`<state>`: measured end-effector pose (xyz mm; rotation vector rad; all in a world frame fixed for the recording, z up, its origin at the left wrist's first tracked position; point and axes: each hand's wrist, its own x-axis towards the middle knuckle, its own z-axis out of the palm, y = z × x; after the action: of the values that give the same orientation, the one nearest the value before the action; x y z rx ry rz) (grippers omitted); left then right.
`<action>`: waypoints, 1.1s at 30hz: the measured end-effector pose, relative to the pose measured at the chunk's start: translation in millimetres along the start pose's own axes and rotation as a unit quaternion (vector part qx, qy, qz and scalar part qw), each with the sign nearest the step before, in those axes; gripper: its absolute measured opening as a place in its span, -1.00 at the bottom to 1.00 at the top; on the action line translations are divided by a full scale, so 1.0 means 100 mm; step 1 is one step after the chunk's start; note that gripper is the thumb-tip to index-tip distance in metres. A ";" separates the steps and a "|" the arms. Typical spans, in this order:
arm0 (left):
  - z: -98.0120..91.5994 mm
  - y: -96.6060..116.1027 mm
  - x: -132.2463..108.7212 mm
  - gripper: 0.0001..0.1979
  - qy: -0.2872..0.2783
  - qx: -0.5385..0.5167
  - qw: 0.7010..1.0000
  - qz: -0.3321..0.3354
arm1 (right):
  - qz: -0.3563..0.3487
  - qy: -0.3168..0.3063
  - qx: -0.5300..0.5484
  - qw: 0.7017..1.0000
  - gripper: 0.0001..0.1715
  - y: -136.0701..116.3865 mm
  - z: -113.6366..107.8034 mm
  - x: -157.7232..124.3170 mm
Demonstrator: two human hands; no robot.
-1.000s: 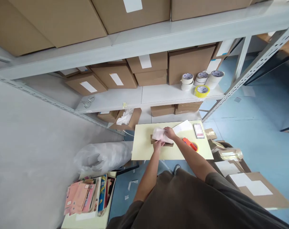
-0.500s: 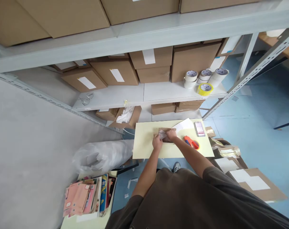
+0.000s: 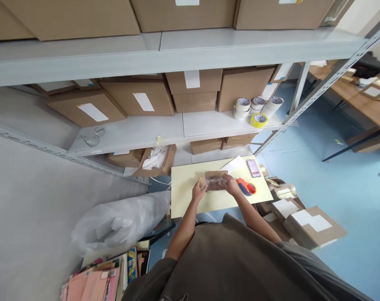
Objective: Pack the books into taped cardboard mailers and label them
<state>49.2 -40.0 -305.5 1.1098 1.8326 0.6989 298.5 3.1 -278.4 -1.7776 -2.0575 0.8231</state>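
A small open cardboard box [image 3: 215,174] lies on a pale yellow table [image 3: 190,200], with a clear-wrapped item [image 3: 215,183] tucked inside it. My left hand [image 3: 198,192] grips the box's left end, fingers curled. At the right end, my right hand [image 3: 231,184] holds the box with its fingers closed on it. An orange tape dispenser [image 3: 246,187] rests just right of my right hand. A white sheet [image 3: 235,165] and a phone [image 3: 253,168] lie behind it on the table.
Grey metal shelves [image 3: 164,129] behind the table carry labelled cardboard boxes [image 3: 136,98] and tape rolls [image 3: 255,109]. A clear plastic bag [image 3: 117,219] sits at the left, books [image 3: 95,282] at the bottom left, flat cardboard parcels [image 3: 312,223] on the blue floor at right.
The white wrapped item that my hands held above the box a second ago now sits inside it. Both hands have moved to the box's ends. The view has shifted right.
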 end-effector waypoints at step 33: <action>-0.13 0.31 0.18 -0.12 -0.045 0.282 0.949 0.129 | 0.136 -0.043 0.087 0.986 -0.72 0.28 0.64 -0.05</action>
<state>46.7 -10.6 -281.4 1.7467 1.8756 0.2519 285.2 -14.6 -345.3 -1.9798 -1.7503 1.1378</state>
